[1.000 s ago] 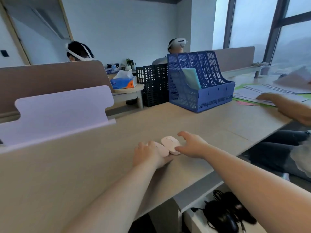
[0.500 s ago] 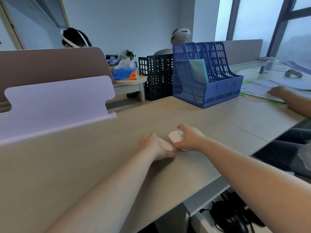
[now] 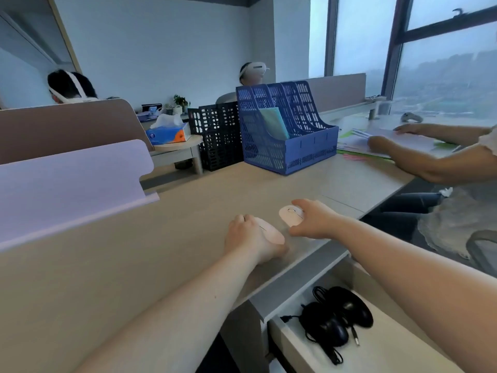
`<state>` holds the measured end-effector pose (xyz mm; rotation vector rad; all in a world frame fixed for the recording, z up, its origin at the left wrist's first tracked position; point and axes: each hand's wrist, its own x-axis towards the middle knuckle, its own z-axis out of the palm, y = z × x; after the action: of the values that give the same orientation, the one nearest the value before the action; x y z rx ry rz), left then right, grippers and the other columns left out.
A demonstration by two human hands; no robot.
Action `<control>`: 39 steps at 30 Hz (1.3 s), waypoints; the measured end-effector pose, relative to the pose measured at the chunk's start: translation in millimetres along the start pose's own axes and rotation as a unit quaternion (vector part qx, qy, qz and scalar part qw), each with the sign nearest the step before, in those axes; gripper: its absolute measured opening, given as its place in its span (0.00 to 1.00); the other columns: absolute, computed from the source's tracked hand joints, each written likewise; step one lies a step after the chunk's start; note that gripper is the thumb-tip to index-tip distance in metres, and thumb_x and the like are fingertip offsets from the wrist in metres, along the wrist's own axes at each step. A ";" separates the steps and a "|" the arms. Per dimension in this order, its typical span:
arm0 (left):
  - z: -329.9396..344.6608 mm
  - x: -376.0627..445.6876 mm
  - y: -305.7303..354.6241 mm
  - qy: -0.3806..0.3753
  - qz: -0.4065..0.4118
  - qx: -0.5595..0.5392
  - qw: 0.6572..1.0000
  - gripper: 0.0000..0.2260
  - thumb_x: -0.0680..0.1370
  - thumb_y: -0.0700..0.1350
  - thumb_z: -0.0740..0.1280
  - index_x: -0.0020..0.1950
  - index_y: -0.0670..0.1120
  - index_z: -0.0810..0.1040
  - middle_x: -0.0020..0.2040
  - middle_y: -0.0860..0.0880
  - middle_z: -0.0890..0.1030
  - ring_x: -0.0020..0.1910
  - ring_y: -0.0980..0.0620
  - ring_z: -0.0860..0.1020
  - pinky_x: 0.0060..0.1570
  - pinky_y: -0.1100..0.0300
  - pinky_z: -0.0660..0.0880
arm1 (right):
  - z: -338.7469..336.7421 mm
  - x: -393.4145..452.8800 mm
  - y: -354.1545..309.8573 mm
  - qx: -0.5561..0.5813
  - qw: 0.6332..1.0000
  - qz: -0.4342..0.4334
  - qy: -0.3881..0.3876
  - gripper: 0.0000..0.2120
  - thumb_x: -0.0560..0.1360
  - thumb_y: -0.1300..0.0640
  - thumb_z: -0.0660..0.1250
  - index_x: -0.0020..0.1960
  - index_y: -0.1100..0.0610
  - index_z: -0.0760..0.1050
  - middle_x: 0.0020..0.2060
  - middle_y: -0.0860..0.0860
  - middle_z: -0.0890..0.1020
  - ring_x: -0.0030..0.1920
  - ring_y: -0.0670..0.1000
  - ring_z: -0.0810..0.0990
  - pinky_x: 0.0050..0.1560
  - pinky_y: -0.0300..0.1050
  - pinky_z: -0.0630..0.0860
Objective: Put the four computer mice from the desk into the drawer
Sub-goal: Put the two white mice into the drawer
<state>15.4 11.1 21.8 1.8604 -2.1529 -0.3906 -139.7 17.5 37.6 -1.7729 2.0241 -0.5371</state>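
Note:
Two pale pink mice lie near the desk's (image 3: pixel 161 254) front edge. My left hand (image 3: pixel 248 238) is curled around the nearer pink mouse (image 3: pixel 271 234), covering its left side. My right hand (image 3: pixel 313 219) grips the other pink mouse (image 3: pixel 289 214) between thumb and fingers. Below the desk edge the drawer (image 3: pixel 382 343) stands open. Two black wired mice (image 3: pixel 336 317) lie in it with their cables tangled.
A blue file rack (image 3: pixel 290 146) and a black mesh rack (image 3: pixel 217 135) stand at the back of the desk. A lilac divider panel (image 3: pixel 70 179) rises on the left. A seated person's arms (image 3: pixel 430 157) rest over papers at the right. A tissue box (image 3: pixel 168 133) sits behind.
Both hands have closed around the pink mice they were only touching. The view has shifted, so the open drawer shows more fully.

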 end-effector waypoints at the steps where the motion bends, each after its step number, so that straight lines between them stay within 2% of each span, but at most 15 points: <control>1: 5.5 -9.4 9.2 0.001 0.007 0.000 1.000 0.46 0.61 0.66 0.73 0.70 0.43 0.63 0.68 0.48 0.67 0.69 0.47 0.65 0.63 0.55 0.68 | -5.7 -9.1 9.3 -0.003 1.000 0.004 0.006 0.40 0.69 0.52 0.72 0.76 0.54 0.58 0.70 0.56 0.69 0.66 0.58 0.71 0.57 0.48 0.74; 5: 38.8 -49.0 39.0 0.004 0.037 0.025 0.999 0.45 0.62 0.70 0.69 0.69 0.43 0.65 0.67 0.48 0.69 0.68 0.47 0.66 0.64 0.53 0.68 | -19.0 -44.8 50.5 -0.009 0.999 0.031 0.023 0.40 0.69 0.50 0.72 0.76 0.53 0.58 0.69 0.55 0.70 0.65 0.58 0.72 0.58 0.49 0.74; 8: 70.3 -80.3 56.1 0.015 0.065 0.054 0.996 0.45 0.62 0.72 0.67 0.69 0.44 0.65 0.67 0.48 0.69 0.67 0.46 0.65 0.64 0.52 0.65 | -16.1 -69.0 86.4 -0.016 0.998 0.056 -0.001 0.39 0.67 0.49 0.72 0.74 0.52 0.60 0.67 0.54 0.70 0.63 0.57 0.72 0.61 0.51 0.75; 12: 116.9 -111.0 73.7 0.004 0.080 0.030 0.996 0.43 0.62 0.70 0.67 0.67 0.45 0.65 0.65 0.49 0.69 0.66 0.48 0.64 0.63 0.54 0.65 | 0.4 -91.2 132.9 -0.034 0.994 0.088 -0.047 0.38 0.67 0.50 0.72 0.73 0.51 0.62 0.66 0.53 0.71 0.62 0.55 0.73 0.61 0.50 0.75; 19: 186.7 -128.5 71.7 -0.109 0.076 0.050 0.990 0.38 0.62 0.66 0.69 0.64 0.46 0.65 0.63 0.49 0.68 0.65 0.48 0.64 0.63 0.55 0.66 | 38.1 -97.3 193.5 -0.065 0.979 0.134 -0.139 0.34 0.66 0.50 0.72 0.70 0.52 0.65 0.63 0.52 0.72 0.60 0.55 0.74 0.59 0.49 0.76; 23: 213.7 -124.0 74.1 -0.147 0.079 0.063 0.984 0.41 0.61 0.66 0.71 0.66 0.45 0.65 0.63 0.48 0.68 0.64 0.47 0.64 0.64 0.56 0.64 | 59.8 -94.2 212.0 -0.081 0.971 0.138 -0.178 0.38 0.67 0.49 0.71 0.73 0.53 0.62 0.66 0.52 0.71 0.64 0.54 0.72 0.61 0.46 0.73; 27: 229.4 -114.7 77.5 -0.163 0.078 0.071 0.981 0.43 0.61 0.65 0.72 0.68 0.44 0.64 0.64 0.48 0.67 0.66 0.46 0.63 0.65 0.55 0.65 | 74.0 -90.5 226.6 -0.082 0.966 0.145 -0.196 0.41 0.64 0.48 0.72 0.74 0.55 0.61 0.66 0.53 0.71 0.64 0.55 0.73 0.62 0.47 0.74; 34: 247.6 -106.8 81.3 -0.154 0.069 0.088 0.982 0.45 0.59 0.68 0.73 0.68 0.46 0.64 0.65 0.49 0.67 0.67 0.47 0.63 0.66 0.54 0.66 | 83.3 -88.3 240.2 -0.098 0.962 0.142 -0.212 0.37 0.66 0.50 0.73 0.71 0.55 0.63 0.64 0.54 0.72 0.62 0.55 0.75 0.58 0.47 0.76; 39: 261.2 -111.5 84.4 -0.160 0.080 0.122 0.976 0.45 0.59 0.69 0.72 0.67 0.46 0.64 0.63 0.49 0.66 0.66 0.47 0.64 0.61 0.55 0.65 | 91.2 -86.2 243.9 -0.128 0.959 0.128 -0.221 0.35 0.66 0.51 0.73 0.68 0.57 0.64 0.62 0.54 0.74 0.60 0.56 0.75 0.58 0.50 0.77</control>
<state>-143.7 140.4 -192.0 1.8305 -2.6520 -0.4326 -286.1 130.7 -164.9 -1.5515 2.0110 0.1953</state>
